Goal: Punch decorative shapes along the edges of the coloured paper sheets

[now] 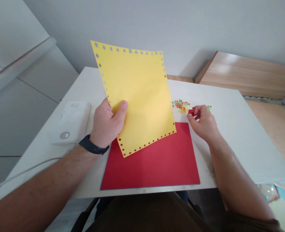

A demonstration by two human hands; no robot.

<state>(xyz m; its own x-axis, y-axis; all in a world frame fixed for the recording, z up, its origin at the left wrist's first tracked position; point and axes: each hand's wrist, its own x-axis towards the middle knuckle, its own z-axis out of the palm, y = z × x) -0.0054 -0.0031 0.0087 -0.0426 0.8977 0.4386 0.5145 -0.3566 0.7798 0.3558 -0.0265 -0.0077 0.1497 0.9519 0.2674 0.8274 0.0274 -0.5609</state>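
Observation:
A yellow sheet of paper (139, 93) is held up and tilted by my left hand (109, 120), thumb on its front and fingers behind. Small punched shapes, some of them stars, run along its edges. Beneath it a red sheet (154, 164) lies on the table, its upper part hidden by the yellow one. My right hand (204, 124) is closed around a small red object (192, 112), mostly covered by the fingers; it may be a craft punch. Just left of that hand lies a small pile of colored paper cutouts (181, 105) in green, orange and yellow.
On the left of the white table (229, 141) stands a white device (72, 122) with a round button and a cable (35, 167). A few green bits (209, 108) lie behind my right hand. A wooden panel (249, 74) rises behind the table at right.

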